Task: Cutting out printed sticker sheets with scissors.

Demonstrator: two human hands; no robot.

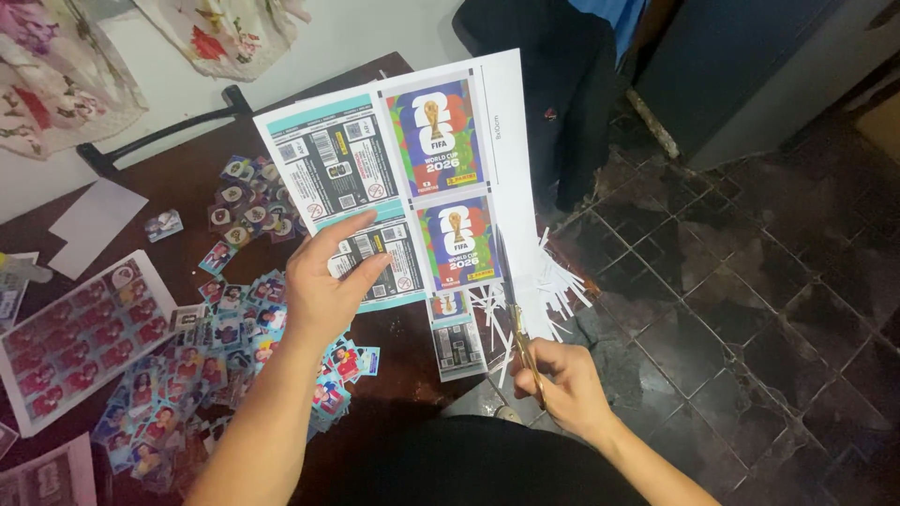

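Dark wooden table (pixel 394 351) is covered on its left half by a messy pile of small cut-out stickers (pixel 225 319), with an uncut sheet of red stickers (pixel 75 337) at the far left and thin white paper strips (pixel 544 290) hanging off the right edge over the tiled floor (pixel 750 300). Left hand (pixel 323 286) has its grip pinched on the big printed sheet (pixel 403 178), held up over the table, while the right hand (pixel 567 384) is closed round the scissors (pixel 520 323), blades at the sheet's right margin

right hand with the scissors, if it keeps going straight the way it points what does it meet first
The right hand points its scissors up along the printed sheet, so it would probably first meet more of that sheet's white margin, which the left hand holds.
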